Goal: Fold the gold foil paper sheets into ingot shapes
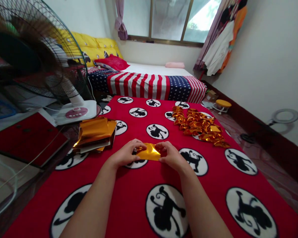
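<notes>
Near the frame's centre, the left hand [127, 152] and right hand [172, 156] pinch opposite ends of the gold foil [149, 153], probably to keep it straight over the red cloth [131, 205]. Left of centre, the stack [95, 130] lies near the left hand, likely for easy reach; right of centre, the pieces [197, 124] (shiny and crinkled) sit apart, perhaps to avoid mixing.
</notes>
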The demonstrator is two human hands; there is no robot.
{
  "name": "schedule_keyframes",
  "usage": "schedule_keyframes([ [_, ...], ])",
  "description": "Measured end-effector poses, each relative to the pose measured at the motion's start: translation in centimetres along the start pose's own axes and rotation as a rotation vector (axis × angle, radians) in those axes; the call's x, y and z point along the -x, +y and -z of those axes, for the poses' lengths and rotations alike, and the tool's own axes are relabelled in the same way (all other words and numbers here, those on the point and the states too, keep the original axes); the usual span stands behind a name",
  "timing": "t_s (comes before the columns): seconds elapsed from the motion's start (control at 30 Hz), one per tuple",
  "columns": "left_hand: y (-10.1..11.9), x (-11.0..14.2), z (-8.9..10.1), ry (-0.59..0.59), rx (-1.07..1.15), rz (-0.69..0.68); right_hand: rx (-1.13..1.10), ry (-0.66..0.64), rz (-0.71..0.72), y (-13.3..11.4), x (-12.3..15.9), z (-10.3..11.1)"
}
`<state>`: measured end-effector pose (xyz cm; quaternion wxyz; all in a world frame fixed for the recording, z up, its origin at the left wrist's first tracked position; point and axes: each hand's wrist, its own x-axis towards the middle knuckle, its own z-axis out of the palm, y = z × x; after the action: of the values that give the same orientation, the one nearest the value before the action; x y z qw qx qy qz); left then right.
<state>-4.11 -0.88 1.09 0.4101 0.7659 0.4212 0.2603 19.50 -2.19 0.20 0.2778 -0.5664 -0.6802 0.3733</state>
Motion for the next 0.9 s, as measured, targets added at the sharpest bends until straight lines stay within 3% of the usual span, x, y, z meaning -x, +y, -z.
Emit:
schedule_keyframes([
  [0.23, 0.7, 0.1, 0.5, -0.088, -0.119, -0.009, -0.080, -0.162, 0.058, -0.1, 0.5, 1.7],
  [0.43, 0.8, 0.0, -0.2, -0.068, -0.249, 0.013, 0.059, -0.164, 0.137, -0.4, 0.9, 1.6],
  [0.9, 0.4, 0.3, -0.8, -0.023, -0.249, 0.006, 0.002, -0.107, 0.131, 0.4, 0.6, 1.0],
])
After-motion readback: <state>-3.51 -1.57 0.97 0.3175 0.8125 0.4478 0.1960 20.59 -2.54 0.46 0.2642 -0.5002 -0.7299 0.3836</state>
